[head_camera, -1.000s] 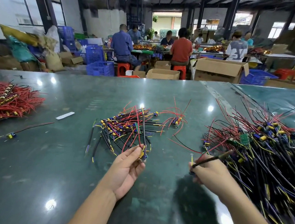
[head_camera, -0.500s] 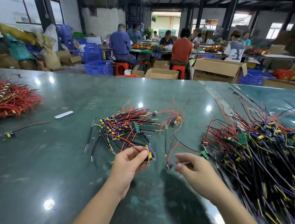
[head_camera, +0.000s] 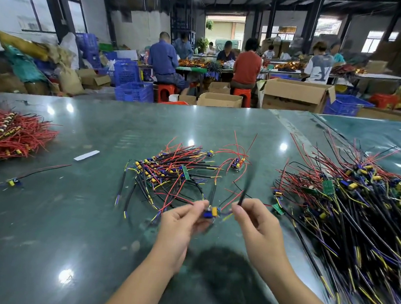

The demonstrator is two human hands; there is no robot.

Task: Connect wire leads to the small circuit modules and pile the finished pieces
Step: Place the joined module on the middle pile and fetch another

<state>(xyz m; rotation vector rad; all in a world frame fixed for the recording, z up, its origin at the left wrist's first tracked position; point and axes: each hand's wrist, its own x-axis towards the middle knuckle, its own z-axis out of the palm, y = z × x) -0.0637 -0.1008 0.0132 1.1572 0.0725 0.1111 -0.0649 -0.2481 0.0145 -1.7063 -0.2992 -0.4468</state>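
Observation:
My left hand (head_camera: 184,219) pinches a small blue-and-yellow circuit module (head_camera: 210,212) just above the green table. My right hand (head_camera: 254,219) pinches a black wire lead (head_camera: 246,187) that sticks up and is blurred; its lower end sits close to the module. Behind the hands lies a small pile of wired modules (head_camera: 168,171) with red, black and yellow leads. A lone module with red wires (head_camera: 237,163) lies a little to the right of that pile.
A large heap of black, yellow and red leads with modules (head_camera: 359,209) covers the right side. A bundle of red wires (head_camera: 7,135) lies far left, with a white strip (head_camera: 86,155) and a stray wired module (head_camera: 14,181) near it. People work at tables behind.
Both hands have come together in front of me. The right hand now holds a black lead upright beside the module in the left hand, which has lifted away from the pile.

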